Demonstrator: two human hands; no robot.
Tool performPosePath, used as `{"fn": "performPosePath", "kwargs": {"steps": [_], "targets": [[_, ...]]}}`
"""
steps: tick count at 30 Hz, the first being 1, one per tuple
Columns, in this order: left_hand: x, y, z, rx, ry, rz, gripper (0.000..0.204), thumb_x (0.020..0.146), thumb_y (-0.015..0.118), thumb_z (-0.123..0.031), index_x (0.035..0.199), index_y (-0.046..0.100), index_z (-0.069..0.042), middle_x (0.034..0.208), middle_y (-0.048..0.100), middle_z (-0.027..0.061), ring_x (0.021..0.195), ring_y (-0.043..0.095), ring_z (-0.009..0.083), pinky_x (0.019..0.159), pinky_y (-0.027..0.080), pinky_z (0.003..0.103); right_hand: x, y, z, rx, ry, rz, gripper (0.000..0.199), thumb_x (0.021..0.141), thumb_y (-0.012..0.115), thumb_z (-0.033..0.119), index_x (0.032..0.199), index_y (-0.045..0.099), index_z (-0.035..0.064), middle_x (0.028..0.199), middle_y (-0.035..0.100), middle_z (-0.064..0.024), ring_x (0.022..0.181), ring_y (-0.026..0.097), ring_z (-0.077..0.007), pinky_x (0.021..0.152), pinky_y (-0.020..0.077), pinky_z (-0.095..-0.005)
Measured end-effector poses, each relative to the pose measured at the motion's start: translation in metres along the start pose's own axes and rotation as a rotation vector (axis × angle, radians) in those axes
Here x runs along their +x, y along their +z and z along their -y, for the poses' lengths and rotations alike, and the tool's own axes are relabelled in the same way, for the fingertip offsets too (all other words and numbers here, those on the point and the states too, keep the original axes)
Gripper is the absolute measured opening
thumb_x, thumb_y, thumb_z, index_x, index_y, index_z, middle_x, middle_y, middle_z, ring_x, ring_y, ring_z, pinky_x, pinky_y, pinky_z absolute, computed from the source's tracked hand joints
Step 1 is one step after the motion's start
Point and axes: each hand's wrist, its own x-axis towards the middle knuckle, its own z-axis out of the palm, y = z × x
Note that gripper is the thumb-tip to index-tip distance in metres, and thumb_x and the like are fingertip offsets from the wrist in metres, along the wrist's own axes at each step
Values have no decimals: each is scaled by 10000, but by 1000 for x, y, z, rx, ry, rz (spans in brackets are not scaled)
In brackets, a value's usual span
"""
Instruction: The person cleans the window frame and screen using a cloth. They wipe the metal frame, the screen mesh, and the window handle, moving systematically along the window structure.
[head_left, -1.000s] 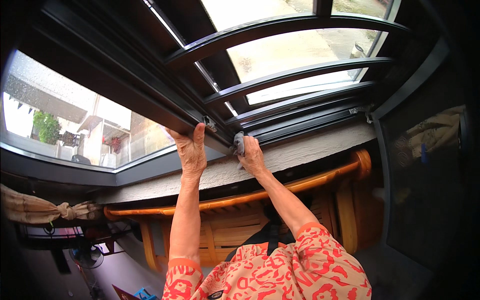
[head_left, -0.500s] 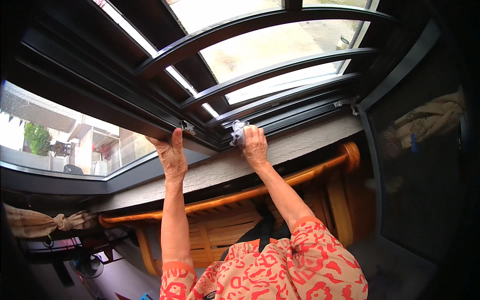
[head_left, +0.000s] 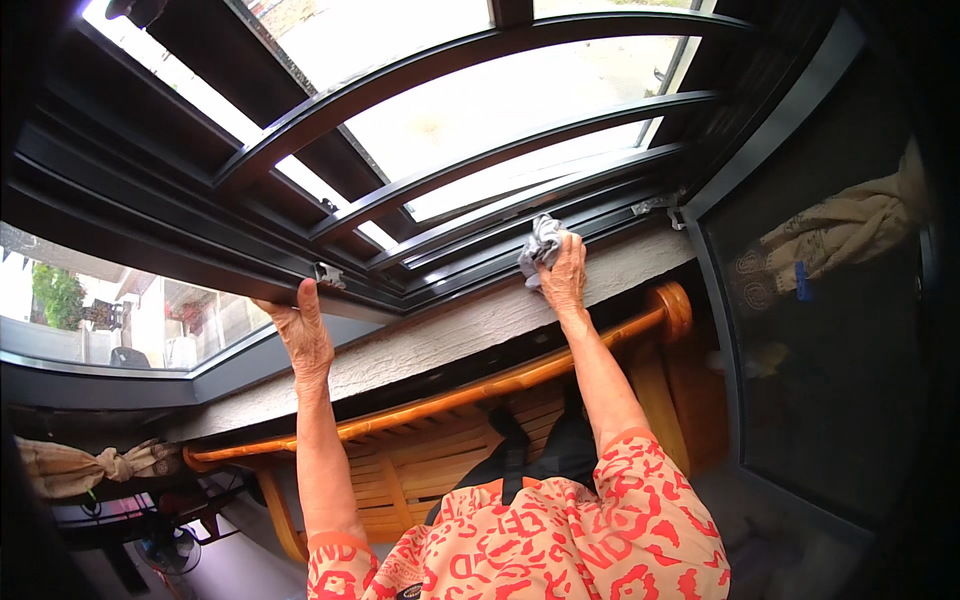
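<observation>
My right hand (head_left: 564,275) grips a crumpled grey cloth (head_left: 541,247) at the dark lower track of the window frame (head_left: 480,262), just above the pale rough sill (head_left: 450,350). My left hand (head_left: 300,335) is raised to the bottom edge of the opened window sash (head_left: 220,275), its thumb pointing up and its other fingers partly hidden behind the edge. Beside that thumb is a small metal latch (head_left: 328,276) on the sash. Dark curved bars (head_left: 520,120) cross the opening above both hands.
A wooden slatted bench (head_left: 440,475) with a rounded top rail (head_left: 480,392) stands below the sill. To the right is another dark sash (head_left: 820,370), swung inward. Knotted beige curtains (head_left: 100,466) hang at the left, above a fan (head_left: 170,550).
My right hand has moved to the right along the track with the cloth. My left hand stays at the sash edge while the whole view has shifted a little.
</observation>
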Motion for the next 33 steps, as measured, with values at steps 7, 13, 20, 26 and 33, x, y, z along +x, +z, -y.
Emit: {"fn": "performPosePath", "kwargs": {"steps": [7, 13, 20, 26, 33], "targets": [[-2, 8, -14, 100, -11, -35, 813, 862, 615, -454, 1445, 117, -187, 1382, 308, 80, 1233, 309, 195, 1072, 181, 345, 40, -46, -19, 135, 355, -153, 577, 719, 614, -2, 1244, 438, 159, 1066, 509, -170, 996, 537, -393, 838, 436, -464], [-4, 1, -1, 75, -101, -69, 857, 846, 657, -400, 1458, 96, -188, 1390, 328, 63, 1215, 336, 193, 1061, 213, 336, 35, -71, 19, 414, 29, -406, 528, 670, 545, -110, 1152, 581, 104, 1049, 542, -131, 997, 568, -325, 860, 452, -383], [-7, 21, -20, -29, -89, -129, 699, 870, 619, -417, 1381, 252, -112, 1146, 512, 63, 1043, 458, 174, 954, 349, 293, 56, -54, 99, 70, -491, -223, 506, 581, 794, 82, 1061, 652, 155, 961, 565, -122, 928, 526, -310, 826, 461, -433], [-17, 25, -2, 22, -120, -130, 765, 848, 572, -542, 1372, 280, -66, 1241, 384, 131, 1127, 437, 252, 975, 357, 355, 32, -24, 160, 232, -875, 40, 383, 634, 745, 171, 1005, 651, 177, 944, 584, -125, 935, 549, -266, 824, 419, -415], [-20, 28, -10, 59, -135, -174, 688, 843, 565, -559, 1300, 363, -86, 1171, 408, 124, 1083, 477, 267, 925, 390, 373, 27, -1, 191, 101, -1119, 168, 265, 700, 655, 165, 964, 663, 190, 1165, 493, -114, 1079, 479, -310, 868, 392, -433]]}}
